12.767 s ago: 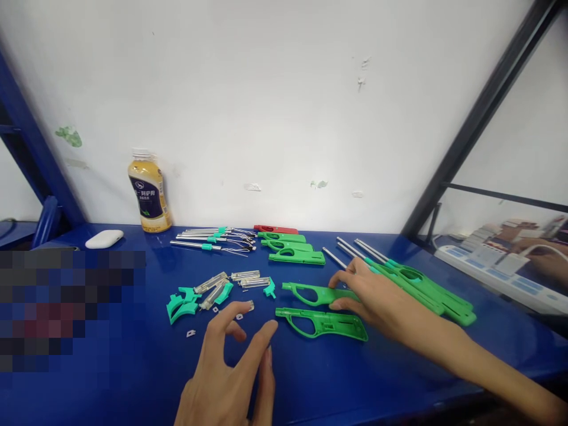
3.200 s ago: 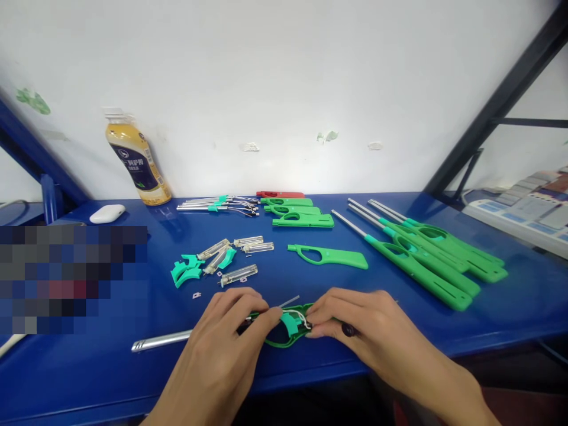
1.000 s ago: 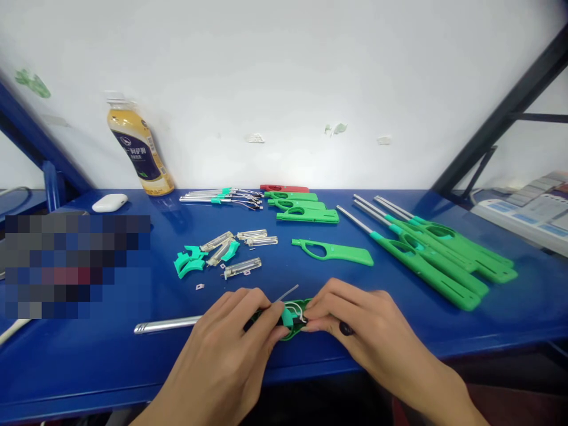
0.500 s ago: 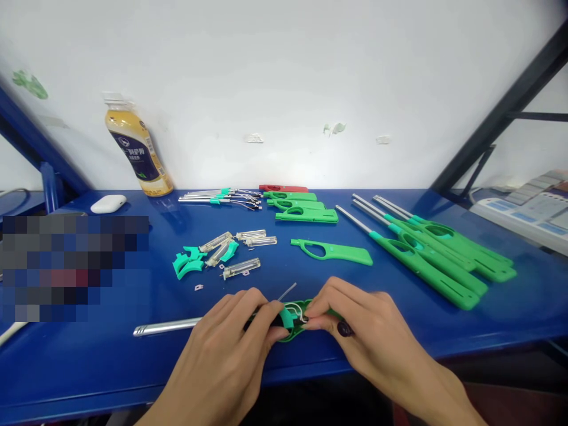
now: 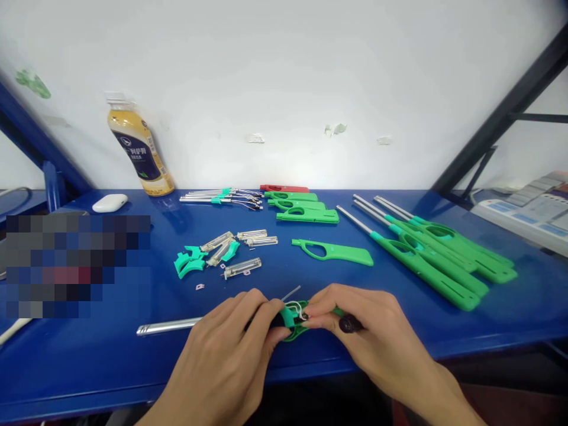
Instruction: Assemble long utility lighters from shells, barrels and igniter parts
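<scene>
A long-reach lighter with its green handle shell (image 5: 296, 337) laid open is between my hands near the table's front edge. Its metal tube (image 5: 166, 326) points left. My left hand (image 5: 231, 349) is closed around the front of the shell, its fingertips at the teal trigger (image 5: 288, 317). My right hand (image 5: 364, 319) pinches a small black part (image 5: 304, 317) with white wires (image 5: 296, 305) looping over the shell. A dark rounded handle (image 5: 350, 323) sticks out from under that hand; the rest of this tool is hidden. A thin clear tube (image 5: 291, 293) projects behind the shell.
Teal triggers (image 5: 190, 269) and clear fuel tanks (image 5: 243, 268) lie beyond my left hand. Metal tubes with wires (image 5: 204, 199), green half shells (image 5: 332, 252) and a red shell (image 5: 284, 188) lie farther back. Several lighters (image 5: 412, 266) rest right. A bottle (image 5: 139, 151) stands by the wall.
The view has shifted very slightly. The dark handle under my right hand has tilted a little to the right and up. Both hands keep their grip on the lighter.
</scene>
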`<action>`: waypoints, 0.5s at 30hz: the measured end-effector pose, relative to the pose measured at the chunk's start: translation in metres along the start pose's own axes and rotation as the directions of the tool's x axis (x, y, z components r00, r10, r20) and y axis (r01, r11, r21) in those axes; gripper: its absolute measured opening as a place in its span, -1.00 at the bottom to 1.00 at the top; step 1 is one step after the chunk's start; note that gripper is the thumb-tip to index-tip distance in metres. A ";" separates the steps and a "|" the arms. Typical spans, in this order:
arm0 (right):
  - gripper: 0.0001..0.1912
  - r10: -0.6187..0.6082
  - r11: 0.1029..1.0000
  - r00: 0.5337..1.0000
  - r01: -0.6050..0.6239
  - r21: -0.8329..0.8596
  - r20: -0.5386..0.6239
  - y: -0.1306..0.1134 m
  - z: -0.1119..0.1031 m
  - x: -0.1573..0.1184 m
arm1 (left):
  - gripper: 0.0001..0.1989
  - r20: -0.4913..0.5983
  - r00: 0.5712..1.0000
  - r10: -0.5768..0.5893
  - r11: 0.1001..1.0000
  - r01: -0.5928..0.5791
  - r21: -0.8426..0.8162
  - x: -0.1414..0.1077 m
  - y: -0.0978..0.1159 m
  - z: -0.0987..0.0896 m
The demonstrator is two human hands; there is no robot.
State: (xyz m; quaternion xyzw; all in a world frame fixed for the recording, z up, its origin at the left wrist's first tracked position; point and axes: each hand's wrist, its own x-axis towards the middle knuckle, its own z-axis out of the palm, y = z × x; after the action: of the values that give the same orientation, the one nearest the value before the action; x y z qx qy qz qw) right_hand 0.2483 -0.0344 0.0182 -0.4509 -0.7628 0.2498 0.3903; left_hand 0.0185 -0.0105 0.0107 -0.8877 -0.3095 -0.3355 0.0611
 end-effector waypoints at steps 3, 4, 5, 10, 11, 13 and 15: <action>-0.89 0.058 0.994 0.998 -0.058 0.089 0.001 -0.001 -0.001 0.002 | -0.83 0.001 1.000 -0.003 1.000 0.003 -0.011 0.000 0.001 -0.001; -0.89 0.082 0.990 0.997 -0.082 0.111 0.004 -0.002 -0.002 0.002 | -0.84 -0.002 1.000 -0.001 1.000 0.001 -0.012 -0.001 0.001 -0.001; -0.89 0.103 0.986 0.995 -0.103 0.129 0.008 -0.002 -0.002 0.002 | -0.84 -0.003 1.000 0.001 1.000 -0.001 -0.014 -0.001 0.001 -0.001; -0.88 0.168 0.971 0.986 -0.163 0.173 -0.015 -0.003 -0.001 0.002 | -0.85 0.004 1.000 0.002 1.000 -0.002 -0.024 0.000 0.001 -0.001; -0.89 0.177 0.969 0.984 -0.171 0.177 -0.017 -0.003 -0.001 0.002 | -0.84 0.004 1.000 0.004 1.000 -0.004 -0.024 0.000 0.001 -0.001; -0.89 0.185 0.967 0.983 -0.179 0.182 -0.018 -0.004 -0.002 0.002 | -0.85 -0.003 1.000 0.010 1.000 -0.010 -0.021 0.000 0.000 0.000; -0.88 0.188 0.966 0.982 -0.183 0.181 -0.012 -0.004 -0.003 0.003 | -0.84 -0.015 1.000 0.020 1.000 -0.021 -0.009 0.000 0.000 0.000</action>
State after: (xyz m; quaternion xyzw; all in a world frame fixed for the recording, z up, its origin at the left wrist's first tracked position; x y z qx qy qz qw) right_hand 0.2480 -0.0338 0.0241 -0.4870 -0.6860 0.3461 0.4153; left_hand 0.0187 -0.0109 0.0106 -0.8885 -0.2984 -0.3428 0.0629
